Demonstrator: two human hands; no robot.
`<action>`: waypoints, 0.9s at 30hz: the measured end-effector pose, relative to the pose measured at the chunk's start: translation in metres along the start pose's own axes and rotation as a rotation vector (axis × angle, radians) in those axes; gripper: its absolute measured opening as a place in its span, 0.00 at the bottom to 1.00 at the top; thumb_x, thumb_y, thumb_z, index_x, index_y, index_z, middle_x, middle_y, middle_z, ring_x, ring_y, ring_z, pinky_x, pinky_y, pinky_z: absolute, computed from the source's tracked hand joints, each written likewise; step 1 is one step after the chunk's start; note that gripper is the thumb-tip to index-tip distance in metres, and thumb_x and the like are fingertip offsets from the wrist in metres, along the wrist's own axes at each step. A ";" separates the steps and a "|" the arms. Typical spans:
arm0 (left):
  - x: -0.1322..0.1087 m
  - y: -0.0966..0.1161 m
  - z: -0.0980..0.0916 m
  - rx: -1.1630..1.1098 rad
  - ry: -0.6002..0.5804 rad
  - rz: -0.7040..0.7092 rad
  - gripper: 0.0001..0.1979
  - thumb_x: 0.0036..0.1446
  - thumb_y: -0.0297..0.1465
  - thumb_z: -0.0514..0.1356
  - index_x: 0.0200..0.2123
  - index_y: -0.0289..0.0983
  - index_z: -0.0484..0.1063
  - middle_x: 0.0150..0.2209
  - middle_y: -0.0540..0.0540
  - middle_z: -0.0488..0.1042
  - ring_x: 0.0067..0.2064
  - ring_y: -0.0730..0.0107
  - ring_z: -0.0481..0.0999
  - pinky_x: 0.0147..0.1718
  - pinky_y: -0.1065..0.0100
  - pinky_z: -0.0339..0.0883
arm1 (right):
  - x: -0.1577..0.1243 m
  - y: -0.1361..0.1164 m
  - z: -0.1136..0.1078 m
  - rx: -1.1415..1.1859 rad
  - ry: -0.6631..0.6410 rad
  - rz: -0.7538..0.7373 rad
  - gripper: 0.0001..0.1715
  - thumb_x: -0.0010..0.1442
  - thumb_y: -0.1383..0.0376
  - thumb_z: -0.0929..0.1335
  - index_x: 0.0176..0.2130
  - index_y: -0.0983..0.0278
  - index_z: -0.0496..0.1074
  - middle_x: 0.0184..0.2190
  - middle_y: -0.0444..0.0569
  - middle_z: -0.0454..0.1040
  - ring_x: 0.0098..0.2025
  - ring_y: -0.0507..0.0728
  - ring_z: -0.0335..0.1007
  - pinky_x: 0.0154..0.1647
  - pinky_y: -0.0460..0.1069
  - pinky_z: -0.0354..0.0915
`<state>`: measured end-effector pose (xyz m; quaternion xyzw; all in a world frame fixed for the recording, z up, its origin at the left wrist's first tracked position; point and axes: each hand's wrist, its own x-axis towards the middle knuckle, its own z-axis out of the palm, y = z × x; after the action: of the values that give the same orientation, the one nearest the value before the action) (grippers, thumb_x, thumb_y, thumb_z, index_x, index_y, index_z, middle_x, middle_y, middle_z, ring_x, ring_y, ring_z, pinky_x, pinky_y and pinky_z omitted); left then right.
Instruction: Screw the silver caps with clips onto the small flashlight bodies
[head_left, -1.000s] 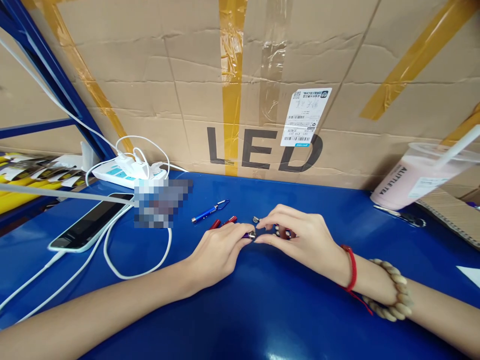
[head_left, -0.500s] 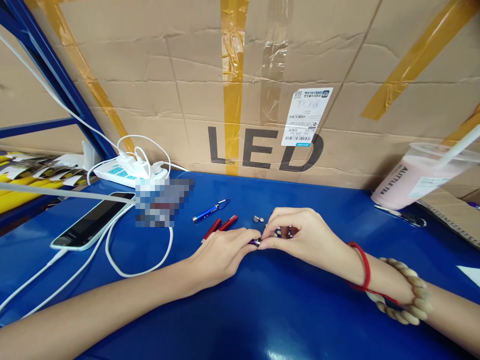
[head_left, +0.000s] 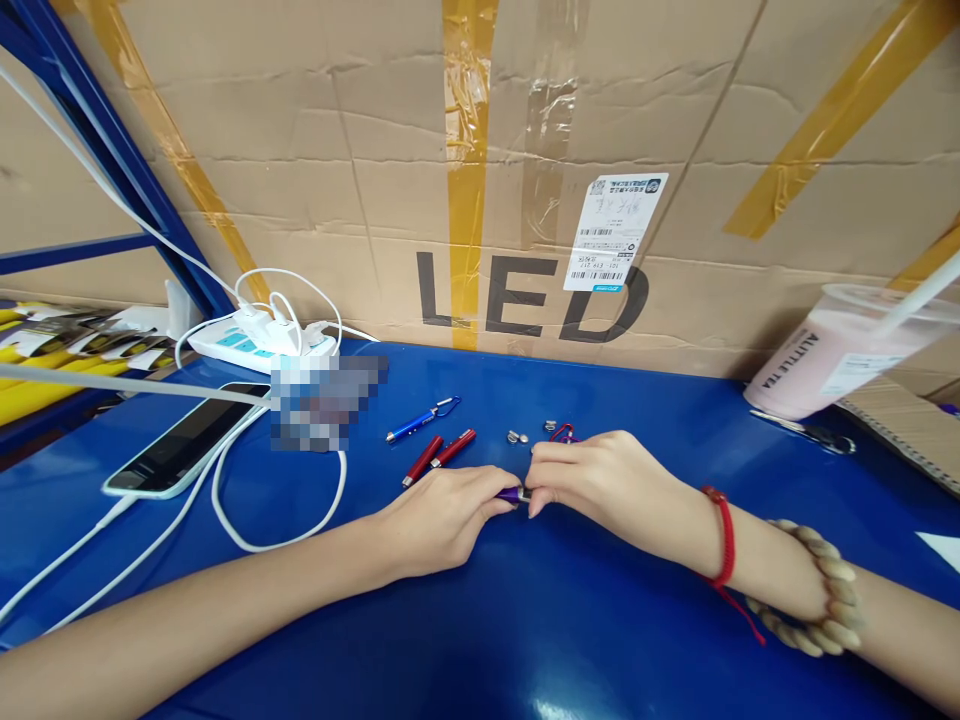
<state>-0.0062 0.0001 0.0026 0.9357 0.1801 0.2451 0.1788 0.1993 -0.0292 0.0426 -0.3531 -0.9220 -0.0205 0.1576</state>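
My left hand [head_left: 442, 515] is closed around a small purple penlight [head_left: 510, 494], whose silver end sticks out past the fingertips. At that end the thumb and fingers of my right hand [head_left: 592, 480] pinch together, hiding the tip. Two red penlight barrels [head_left: 454, 448] lie just beyond my left hand. Farther back rests a blue penlight [head_left: 415, 427] with a blue carabiner clip. Small silver button cells [head_left: 517, 437] sit beyond the fingertips, with more [head_left: 550, 426] to the right. A red carabiner clip [head_left: 562, 432] and a purple part are partly covered by my right hand.
A phone [head_left: 180, 440] with white cables lies at left, near a power strip [head_left: 259, 340] and a blurred-out object [head_left: 330, 400]. A large cardboard box [head_left: 300, 150] stands behind the blue table [head_left: 480, 640]. At right are a pink drink cup [head_left: 817, 350] and keys [head_left: 825, 438].
My right hand has rolled over, its fingers now lower at the penlight's silver end. More of the purple barrel shows, and the button cells and red clip behind have come into view.
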 end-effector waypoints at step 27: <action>-0.004 -0.003 0.005 0.236 0.166 0.114 0.12 0.64 0.28 0.45 0.41 0.32 0.67 0.25 0.47 0.71 0.25 0.70 0.71 0.22 0.71 0.60 | 0.003 -0.020 0.020 1.127 -0.223 0.690 0.21 0.59 0.54 0.62 0.23 0.67 0.64 0.13 0.40 0.64 0.10 0.46 0.61 0.09 0.39 0.56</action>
<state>-0.0075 -0.0005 -0.0045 0.9355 0.1685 0.3084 0.0380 0.1787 -0.0394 0.0261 -0.4913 -0.6367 0.5524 0.2193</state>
